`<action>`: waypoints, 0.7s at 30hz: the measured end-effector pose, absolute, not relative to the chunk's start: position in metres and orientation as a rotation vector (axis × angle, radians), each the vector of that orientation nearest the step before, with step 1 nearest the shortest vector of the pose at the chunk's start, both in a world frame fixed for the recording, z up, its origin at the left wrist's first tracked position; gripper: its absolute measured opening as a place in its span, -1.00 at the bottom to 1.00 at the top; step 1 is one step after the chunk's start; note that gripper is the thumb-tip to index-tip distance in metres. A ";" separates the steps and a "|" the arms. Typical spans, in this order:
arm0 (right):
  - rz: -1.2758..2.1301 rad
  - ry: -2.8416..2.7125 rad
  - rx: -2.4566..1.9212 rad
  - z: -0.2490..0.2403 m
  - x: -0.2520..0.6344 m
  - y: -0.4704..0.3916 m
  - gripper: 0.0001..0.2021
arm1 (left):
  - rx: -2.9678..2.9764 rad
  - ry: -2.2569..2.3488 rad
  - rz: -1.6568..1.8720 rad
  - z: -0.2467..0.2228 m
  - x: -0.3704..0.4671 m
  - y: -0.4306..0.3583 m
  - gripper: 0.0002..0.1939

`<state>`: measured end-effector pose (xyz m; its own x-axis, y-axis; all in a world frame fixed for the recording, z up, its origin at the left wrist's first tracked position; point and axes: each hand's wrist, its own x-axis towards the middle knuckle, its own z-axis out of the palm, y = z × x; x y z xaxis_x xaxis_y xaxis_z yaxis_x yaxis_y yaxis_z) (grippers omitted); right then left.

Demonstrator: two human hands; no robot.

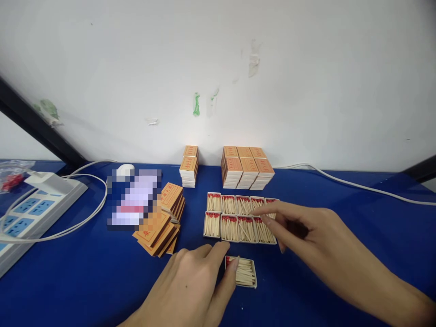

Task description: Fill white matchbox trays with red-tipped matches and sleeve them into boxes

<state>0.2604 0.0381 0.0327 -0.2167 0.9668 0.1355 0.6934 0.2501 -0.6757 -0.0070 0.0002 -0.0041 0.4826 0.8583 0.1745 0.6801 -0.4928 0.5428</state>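
My left hand point(199, 279) is at the lower middle, thumb and index finger apart. Its thumb tip lies over the left end of a single matchbox tray point(247, 273) filled with red-tipped matches; whether it presses on it I cannot tell. Farther back, two rows of matchbox trays point(230, 228) sit side by side, full of matches with their red heads toward the wall. Over the right part of these rows is my right hand point(303, 225), its thumb and index finger nearly together in a pinch. Anything between those fingertips is too small to make out.
Orange matchbox sleeves point(158, 231) lie in a leaning pile on the left. Stacked matchboxes point(248, 168) and a narrower matchbox stack point(189, 167) stand near the wall. Farther left are a blurred phone point(136, 200), a white cable point(102, 200) and a power strip point(37, 213).
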 end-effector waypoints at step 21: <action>0.377 -2.283 -1.391 -0.002 0.248 -0.020 -0.87 | 2.239 1.211 0.588 0.004 -0.011 0.003 -0.64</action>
